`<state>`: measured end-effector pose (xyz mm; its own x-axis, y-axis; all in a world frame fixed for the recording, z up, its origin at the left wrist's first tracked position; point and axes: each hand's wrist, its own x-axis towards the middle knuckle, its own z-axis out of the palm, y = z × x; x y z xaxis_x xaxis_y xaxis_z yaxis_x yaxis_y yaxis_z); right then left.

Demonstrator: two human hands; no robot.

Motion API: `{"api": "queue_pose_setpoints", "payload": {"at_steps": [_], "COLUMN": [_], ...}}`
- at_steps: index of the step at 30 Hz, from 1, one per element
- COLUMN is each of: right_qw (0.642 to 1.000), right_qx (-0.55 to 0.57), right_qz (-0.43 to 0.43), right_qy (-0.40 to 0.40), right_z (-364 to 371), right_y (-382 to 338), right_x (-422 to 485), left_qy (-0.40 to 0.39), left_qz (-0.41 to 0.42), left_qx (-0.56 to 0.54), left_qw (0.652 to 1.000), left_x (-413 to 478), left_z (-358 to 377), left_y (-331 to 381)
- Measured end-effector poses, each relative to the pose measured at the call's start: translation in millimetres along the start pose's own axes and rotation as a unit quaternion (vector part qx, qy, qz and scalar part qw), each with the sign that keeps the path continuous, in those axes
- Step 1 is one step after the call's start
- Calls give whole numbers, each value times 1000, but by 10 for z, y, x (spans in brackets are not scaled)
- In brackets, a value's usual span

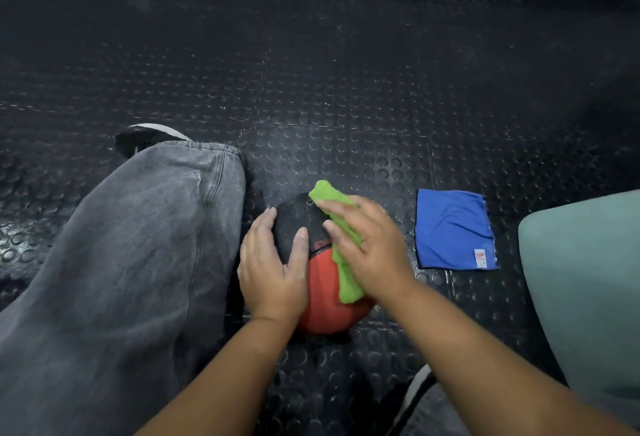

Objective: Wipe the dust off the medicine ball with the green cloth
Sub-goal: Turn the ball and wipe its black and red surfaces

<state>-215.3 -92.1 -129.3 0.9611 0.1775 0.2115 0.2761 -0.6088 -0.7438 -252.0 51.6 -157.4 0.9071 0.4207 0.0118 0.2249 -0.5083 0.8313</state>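
While left hand (273, 262) steadies round medicine ball (327, 311), right hand (372, 250) presses fuzzy green cloth (329, 195) on it; both grips released.

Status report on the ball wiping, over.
Left hand steadies the medicine ball. Right hand presses the green cloth onto its top. Blue cloth lies apart on the right, nothing in the way.

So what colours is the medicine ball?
Black and red medicine ball, seen in the head view.
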Motion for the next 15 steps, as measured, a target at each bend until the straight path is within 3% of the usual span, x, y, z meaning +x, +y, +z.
{"api": "queue_pose_setpoints", "payload": {"at_steps": [2, 4, 6, 7, 8, 9, 10, 11, 15], "right_qw": [992, 957, 886, 833, 782, 754, 754, 782, 951], "right_qx": [89, 159, 244, 303, 357, 386, 394, 375, 166], "right_qz": [85, 241, 393, 462, 510, 531, 525, 497, 252], "right_qy": [-2, 3, -8, -7, 1, 11, 23, 37, 73], "right_z": [-94, -113, -45, -1, 38, 85, 106, 101, -51], "right_y": [167, 422, 716, 824, 873, 891, 863, 787, 274], "right_x": [122, 176, 94, 13, -68, -131, -174, -190, -36], "left_qy": [1, -3, -7, -12, -15, -17, -17, -16, -4], "left_qz": [2, -3, 3, 10, 17, 23, 28, 31, 34], "left_qx": [11, 3, -14, -24, -34, -41, -42, -40, -18], "left_qw": [1000, 1000, 1000, 1000, 999, 999, 999, 999, 999], "left_x": [-41, -58, -44, -41, -42, -41, -46, -51, -57], "left_z": [10, -9, -34, -50, -75, -95, -107, -114, -84], "left_y": [-21, -10, -14, -34, -58, -89, -112, -126, -101]}}
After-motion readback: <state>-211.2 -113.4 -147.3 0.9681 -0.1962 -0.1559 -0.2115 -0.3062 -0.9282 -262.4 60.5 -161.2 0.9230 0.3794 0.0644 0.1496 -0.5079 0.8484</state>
